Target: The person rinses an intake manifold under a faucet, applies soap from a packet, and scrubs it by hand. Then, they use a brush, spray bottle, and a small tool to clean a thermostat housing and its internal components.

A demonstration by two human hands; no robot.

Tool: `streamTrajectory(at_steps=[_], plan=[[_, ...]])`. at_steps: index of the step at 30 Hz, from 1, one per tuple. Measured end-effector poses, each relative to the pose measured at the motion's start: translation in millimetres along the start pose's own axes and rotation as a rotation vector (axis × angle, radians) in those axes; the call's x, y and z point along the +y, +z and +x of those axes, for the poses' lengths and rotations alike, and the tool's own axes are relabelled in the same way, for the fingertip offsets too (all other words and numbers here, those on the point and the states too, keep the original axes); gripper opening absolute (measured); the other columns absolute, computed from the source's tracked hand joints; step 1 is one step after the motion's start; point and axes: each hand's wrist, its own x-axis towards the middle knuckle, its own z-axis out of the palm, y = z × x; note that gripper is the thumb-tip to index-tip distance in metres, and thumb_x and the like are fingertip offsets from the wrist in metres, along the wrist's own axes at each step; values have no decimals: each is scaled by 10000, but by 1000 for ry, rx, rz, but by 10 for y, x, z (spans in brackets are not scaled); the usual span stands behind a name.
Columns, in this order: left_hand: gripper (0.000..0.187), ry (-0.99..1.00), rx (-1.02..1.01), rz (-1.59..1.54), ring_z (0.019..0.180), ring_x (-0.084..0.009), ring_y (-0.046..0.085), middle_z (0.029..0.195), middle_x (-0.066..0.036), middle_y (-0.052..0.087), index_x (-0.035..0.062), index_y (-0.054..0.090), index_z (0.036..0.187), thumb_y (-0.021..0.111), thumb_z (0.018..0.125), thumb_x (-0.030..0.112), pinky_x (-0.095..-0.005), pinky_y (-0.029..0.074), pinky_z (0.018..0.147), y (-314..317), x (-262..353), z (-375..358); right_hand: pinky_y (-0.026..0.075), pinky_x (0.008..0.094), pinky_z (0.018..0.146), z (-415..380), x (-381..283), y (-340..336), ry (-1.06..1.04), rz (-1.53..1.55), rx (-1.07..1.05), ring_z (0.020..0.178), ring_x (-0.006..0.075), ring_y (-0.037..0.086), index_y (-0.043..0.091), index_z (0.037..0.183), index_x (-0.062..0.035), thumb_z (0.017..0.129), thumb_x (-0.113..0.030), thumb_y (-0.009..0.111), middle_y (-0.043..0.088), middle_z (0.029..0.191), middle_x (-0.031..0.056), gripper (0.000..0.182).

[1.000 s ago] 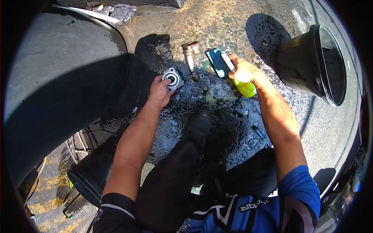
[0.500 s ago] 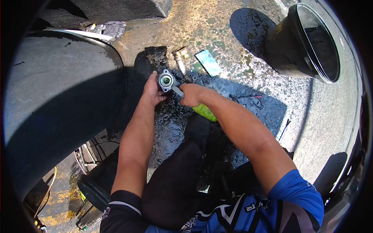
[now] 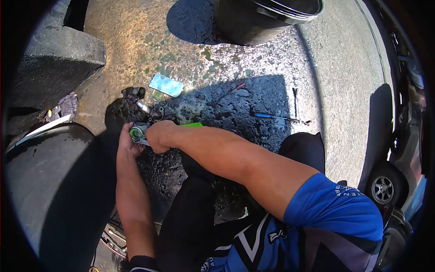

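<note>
My left hand (image 3: 128,141) is wrapped round a round metal part (image 3: 137,133) with a flange and a green-tinted opening that faces up. Pressed close to its right side is my right hand (image 3: 159,136), with the fingers closed; whatever it grips is hidden in this frame. A bright green object (image 3: 192,124) shows just behind the right wrist. Beyond the hands, a metal pipe fitting (image 3: 144,107) lies on the wet ground beside a light blue rectangular block (image 3: 166,85).
A large black bucket (image 3: 247,25) stands at the top. Screwdrivers, one blue-handled (image 3: 263,115) and one red-tipped (image 3: 239,86), lie to the right. A big dark curved container (image 3: 54,172) fills the left, below a concrete block (image 3: 63,59). A car wheel (image 3: 383,188) is far right.
The view has swung right, so the hands and ground items appear further left. The grey tool seen earlier in my right hand is now hidden. The round part is still held.
</note>
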Motion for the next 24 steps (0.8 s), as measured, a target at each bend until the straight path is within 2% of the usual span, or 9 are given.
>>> streamTrajectory(at_steps=[3, 4, 8, 11, 12, 16, 19, 22, 24], plan=[[426, 48, -85, -190, 898, -286, 689, 981, -76, 708, 93, 660, 1027, 547, 862, 469, -445, 567, 839, 161, -129, -254, 561, 464, 844, -27, 50, 117, 9, 41, 24, 1041, 324, 698, 673, 1160, -14, 762, -125, 658, 719, 1112, 166, 414], [473, 89, -149, -248, 1005, -334, 660, 1114, -118, 683, 62, 630, 1141, 528, 865, 432, -489, 534, 913, 77, -161, -181, 556, 488, 853, -115, 34, 134, 46, 43, 92, 1061, 324, 692, 676, 1165, -27, 782, -129, 668, 710, 1153, 151, 397], [512, 337, -180, -345, 1146, -367, 586, 1244, -158, 629, 46, 577, 1260, 493, 877, 375, -563, 429, 1030, 220, -270, -222, 546, 502, 857, -316, 63, 58, 71, 18, -11, 1113, 299, 674, 634, 1244, -45, 815, -156, 666, 674, 1232, 146, 444], [519, 352, -186, -412, 1168, -358, 572, 1276, -151, 614, 55, 574, 1274, 494, 874, 375, -548, 431, 1018, 261, -272, -199, 525, 546, 874, -442, 126, 119, 105, 17, 239, 1149, 318, 649, 626, 1256, -61, 827, -158, 669, 652, 1255, 128, 442], [523, 355, -193, -414, 1173, -357, 568, 1285, -154, 608, 53, 572, 1277, 500, 871, 375, -541, 432, 1010, 270, -290, -207, 495, 590, 893, -451, 183, 102, 95, 11, 199, 1147, 335, 639, 626, 1249, -66, 872, -169, 624, 636, 1261, 113, 392], [538, 374, -244, -446, 1184, -359, 552, 1313, -166, 586, 48, 568, 1283, 538, 858, 377, -514, 434, 980, 486, -283, -331, 448, 605, 927, -442, 434, 145, 170, 9, 390, 1144, 324, 618, 605, 1278, -74, 934, -221, 542, 615, 1275, 107, 380], [585, 450, -383, -512, 1225, -382, 528, 1350, -180, 564, 37, 548, 1326, 617, 821, 325, -542, 415, 1018, 555, -296, -299, 436, 605, 941, -446, 609, 245, 231, -58, 599, 1178, 326, 582, 599, 1293, -87, 926, -231, 554, 618, 1257, 104, 397], [639, 538, -416, -565, 1282, -398, 494, 1408, -186, 529, 28, 522, 1372, 657, 795, 268, -582, 385, 1066, 616, -271, -310, 445, 542, 967, -696, 887, 227, 88, -265, 602, 1194, 300, 563, 613, 1279, -80, 914, -223, 557, 612, 1264, 105, 395], [630, 571, -503, -558, 1281, -394, 495, 1418, -189, 523, 33, 530, 1365, 654, 800, 280, -581, 381, 1072, 664, -246, -371, 485, 468, 953, -1151, 1225, -173, 75, -268, 302, 1190, 301, 584, 667, 1201, -71, 883, -219, 596, 624, 1263, 112, 358]])
